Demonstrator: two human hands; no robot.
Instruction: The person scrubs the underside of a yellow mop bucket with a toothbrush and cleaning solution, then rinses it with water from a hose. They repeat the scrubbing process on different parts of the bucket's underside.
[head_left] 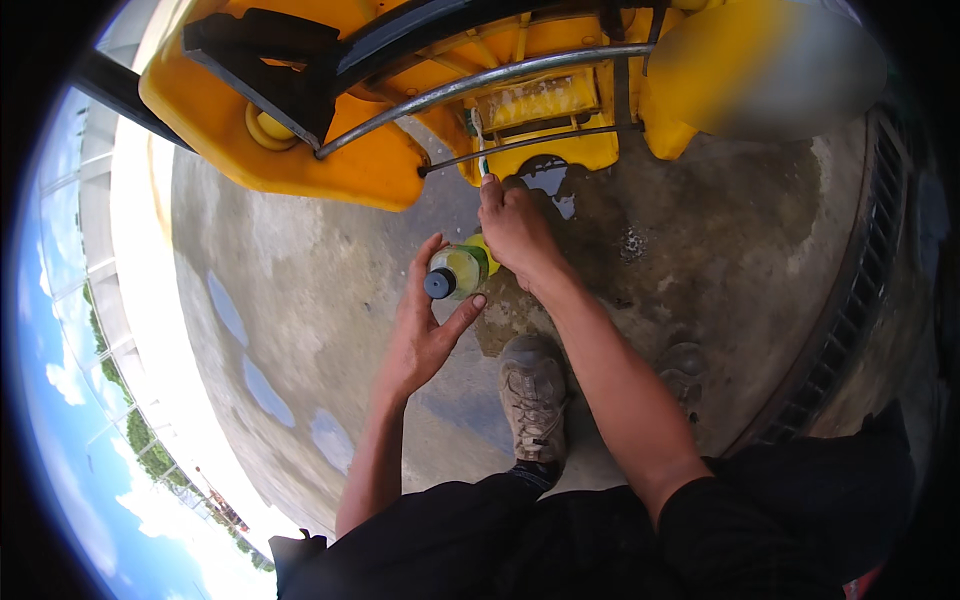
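My left hand (425,325) is wrapped round a clear bottle (462,268) with a black cap and pale yellow-green liquid in it. The bottle is tilted, its cap toward me, and a bright yellow-green part shows at its far side. In my right hand (515,225), fingers closed, is a slim white and green handle, like a toothbrush (480,140). It reaches up to a yellow plastic frame (560,148) crossed by thin ribs, with whitish foam or wet residue on its panel (535,100). Whether the bristles touch the panel is too small to tell.
A curved metal bar (480,78) and a thin dark rod (530,148) cross before the yellow body (290,165). A blurred rounded shape (770,70) hangs upper right. Puddles (265,390) wet the concrete; a drain grate (850,290) runs along the right. My shoe (533,395) is below.
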